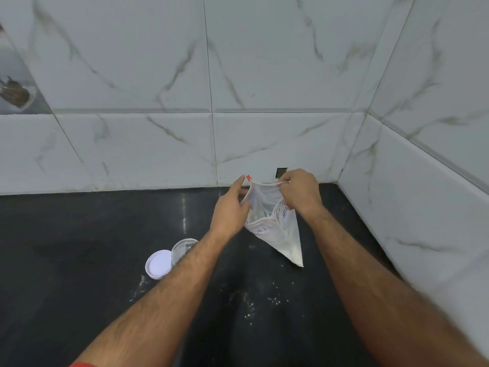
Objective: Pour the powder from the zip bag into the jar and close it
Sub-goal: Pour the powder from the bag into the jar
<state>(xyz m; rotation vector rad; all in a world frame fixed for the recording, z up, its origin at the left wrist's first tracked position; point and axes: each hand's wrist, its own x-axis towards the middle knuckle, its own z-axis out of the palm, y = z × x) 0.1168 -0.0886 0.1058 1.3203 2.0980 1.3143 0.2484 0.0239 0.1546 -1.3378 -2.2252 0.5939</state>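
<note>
I have both hands up in front of the tiled wall (264,75), over the black counter (79,260), with the zip bag (275,229) stretched between them. My left hand (231,207) pinches the left side of the bag's mouth, thumb and forefinger closed on the rim just beside the small red zip slider (248,177). My right hand (300,192) is curled tight, fingers bunched on the right side of the rim, so the mouth is pulled wide and I can see down into it. The bag hangs tilted, its lower corner pointing down and to the right, and white powder (289,250) is gathered in that corner. There is handwriting on the near face of the bag, but I cannot read it whole. The jar (182,247) stands open on the counter to the lower left of the bag, partly behind my left forearm, well apart from the bag. Its white lid (158,264) lies flat on the counter, touching or just beside the jar on its left. Specks of white powder are scattered on the counter (251,305) between my forearms.
</note>
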